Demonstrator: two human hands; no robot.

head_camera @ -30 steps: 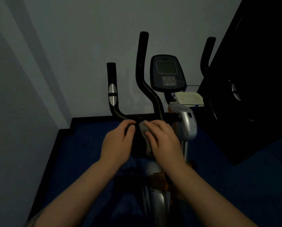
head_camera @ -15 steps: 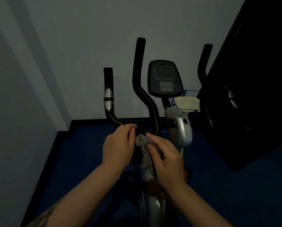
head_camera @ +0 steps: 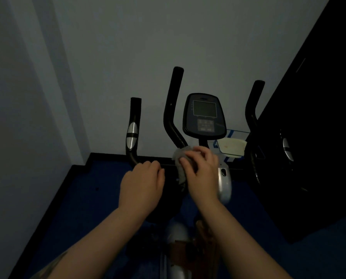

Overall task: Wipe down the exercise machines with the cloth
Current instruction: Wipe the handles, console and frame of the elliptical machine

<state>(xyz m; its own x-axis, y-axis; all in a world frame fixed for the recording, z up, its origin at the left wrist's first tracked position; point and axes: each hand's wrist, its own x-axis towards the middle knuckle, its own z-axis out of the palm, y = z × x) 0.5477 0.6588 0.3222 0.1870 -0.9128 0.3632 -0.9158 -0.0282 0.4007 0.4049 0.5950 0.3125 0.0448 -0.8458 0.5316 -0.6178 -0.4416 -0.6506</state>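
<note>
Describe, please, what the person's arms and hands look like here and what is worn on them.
The left hand and right hand are bare, with no gloves, rings or watch visible. The forearms are uncovered; only a patterned sleeve edge shows near the left elbow, too dim to identify further.

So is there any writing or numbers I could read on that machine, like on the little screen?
None can be read.
Console: its screen is blank and dark; the button marks beneath it and a small mark above it are too blurred to read.
Left handlebar: a silver patch, no text visible.
</note>
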